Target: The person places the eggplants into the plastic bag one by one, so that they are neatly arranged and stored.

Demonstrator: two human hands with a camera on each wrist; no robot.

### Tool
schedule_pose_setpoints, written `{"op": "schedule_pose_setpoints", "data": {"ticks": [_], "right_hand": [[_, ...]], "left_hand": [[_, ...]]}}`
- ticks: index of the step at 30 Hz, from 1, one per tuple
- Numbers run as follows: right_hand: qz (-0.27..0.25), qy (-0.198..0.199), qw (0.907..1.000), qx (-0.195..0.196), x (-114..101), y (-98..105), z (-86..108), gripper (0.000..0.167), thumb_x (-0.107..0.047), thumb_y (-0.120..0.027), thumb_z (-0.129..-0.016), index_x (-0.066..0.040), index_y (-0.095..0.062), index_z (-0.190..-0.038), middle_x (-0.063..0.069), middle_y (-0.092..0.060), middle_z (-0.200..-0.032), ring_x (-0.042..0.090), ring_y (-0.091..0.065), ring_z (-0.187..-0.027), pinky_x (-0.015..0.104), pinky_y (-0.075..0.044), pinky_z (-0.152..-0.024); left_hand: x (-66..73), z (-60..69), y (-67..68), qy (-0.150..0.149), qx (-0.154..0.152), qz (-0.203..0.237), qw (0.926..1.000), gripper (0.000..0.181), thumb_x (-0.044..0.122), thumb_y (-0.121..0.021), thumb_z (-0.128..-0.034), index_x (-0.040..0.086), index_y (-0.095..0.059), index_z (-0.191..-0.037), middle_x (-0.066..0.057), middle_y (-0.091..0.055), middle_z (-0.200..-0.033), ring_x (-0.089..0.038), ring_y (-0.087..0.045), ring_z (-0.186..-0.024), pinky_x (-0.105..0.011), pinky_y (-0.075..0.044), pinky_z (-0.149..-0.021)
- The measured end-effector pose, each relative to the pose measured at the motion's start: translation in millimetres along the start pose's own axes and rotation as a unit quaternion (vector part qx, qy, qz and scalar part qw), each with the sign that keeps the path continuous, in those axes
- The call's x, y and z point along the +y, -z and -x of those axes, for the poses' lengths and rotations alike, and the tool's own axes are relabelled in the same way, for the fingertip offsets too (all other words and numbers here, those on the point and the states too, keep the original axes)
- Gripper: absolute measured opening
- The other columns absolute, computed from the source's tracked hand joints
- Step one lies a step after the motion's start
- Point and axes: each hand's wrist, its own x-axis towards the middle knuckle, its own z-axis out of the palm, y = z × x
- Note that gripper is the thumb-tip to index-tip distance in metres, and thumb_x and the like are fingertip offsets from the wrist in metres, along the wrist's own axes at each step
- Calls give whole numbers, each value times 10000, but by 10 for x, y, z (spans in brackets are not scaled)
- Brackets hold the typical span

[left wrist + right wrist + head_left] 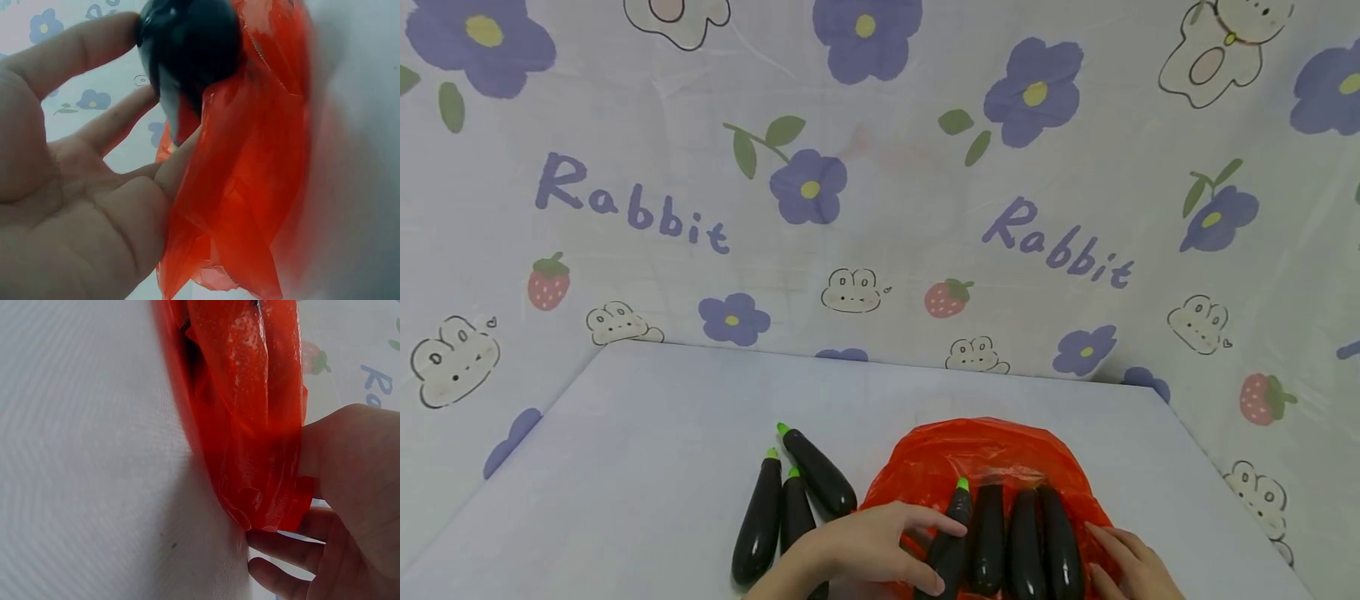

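Firstly, one dark eggplant (952, 554), leftmost of four at the mouth of the spread red bag (985, 442), was gripped by the left hand (876, 540), fingers partly parted around it, forearm angled in from the left. The right hand (1138, 567), fingers curved, pinched the bag's side, seemingly to steady it. Three loose eggplants (756, 529) lay left, on the bench (625, 450).

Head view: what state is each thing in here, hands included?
Red plastic bag: open, on the white table.
Held eggplant: green tip showing.
Left hand: pinching that eggplant.
Three bagged eggplants: lying side by side in the bag.
Three loose eggplants: lying left of the bag.
Right hand: holding the bag's right edge.
Rabbit-print cloth: hung behind the table.
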Motion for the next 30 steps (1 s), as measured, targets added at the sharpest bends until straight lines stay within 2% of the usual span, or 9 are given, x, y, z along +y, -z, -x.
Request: {"op": "schedule_pose_setpoints", "data": {"ticks": [2,5,11,14,18,22,25,27,30], "right_hand": [[-1,20,10000,35,-8,6,4,519,-187,-719,-888,73,-557,-1307,214,-553,-1213,399,-538,-1053,586,-485,-868],[-47,-18,10000,-22,-6,6,-6,526,-196,-714,-894,71,-550,-1317,213,-549,-1223,399,-532,-1063,587,-481,-872],[-83,-6,10000,-43,19,-6,-11,513,-175,-710,-897,75,-550,-1314,214,-553,-1215,396,-538,-1052,587,-483,-863],[-54,62,10000,45,32,-11,-6,499,-159,-714,-891,77,-559,-1302,213,-561,-1199,394,-546,-1038,583,-489,-854],[-10,107,9999,103,43,-20,-16,496,-158,-713,-891,79,-561,-1299,216,-562,-1194,397,-548,-1034,585,-489,-851],[-9,160,9998,152,59,-36,-18,493,-152,-715,-888,80,-564,-1296,214,-564,-1190,393,-552,-1029,581,-491,-848],[20,185,9997,185,68,-47,-15,492,-160,-719,-888,76,-568,-1293,212,-567,-1185,394,-554,-1023,578,-494,-841],[49,212,9995,220,71,-52,-10,489,-159,-721,-886,75,-572,-1289,211,-569,-1180,396,-556,-1019,577,-495,-837],[96,229,9994,232,69,-53,-6,487,-151,-724,-881,75,-574,-1285,210,-571,-1174,396,-557,-1013,579,-495,-834]], "left_hand": [[-81,-37,29,-33,-71,-12,10000,554,329,-827,-770,464,-615,-1264,119,-607,-1168,-136,-576,-1007,-431,-527,-762],[-121,-50,53,-36,-169,-59,9998,549,337,-826,-770,468,-618,-1260,126,-607,-1176,-138,-571,-1013,-432,-517,-774],[-126,-44,84,17,-514,-156,9986,524,335,-814,-783,454,-630,-1259,139,-604,-1187,-148,-571,-1009,-403,-490,-805],[-102,-28,85,30,-531,-105,9985,521,335,-811,-787,446,-628,-1262,126,-612,-1168,-149,-575,-1006,-403,-486,-806],[67,57,45,32,-212,-95,9997,526,336,-794,-806,419,-612,-1291,111,-610,-1156,-138,-560,-1019,-416,-495,-820],[402,210,-36,-29,252,-313,9992,541,282,-747,-863,313,-571,-1374,102,-614,-1145,-107,-561,-1009,-416,-493,-864],[597,296,-105,-137,579,-469,9971,557,190,-711,-896,228,-529,-1421,72,-623,-1151,-98,-585,-980,-383,-502,-872],[657,319,-148,-168,764,-491,9957,565,138,-707,-896,195,-521,-1426,52,-625,-1159,-107,-594,-966,-366,-513,-861],[659,314,-186,-118,928,-469,9945,576,123,-725,-889,211,-526,-1421,52,-622,-1158,-119,-598,-941,-345,-521,-854]]}}
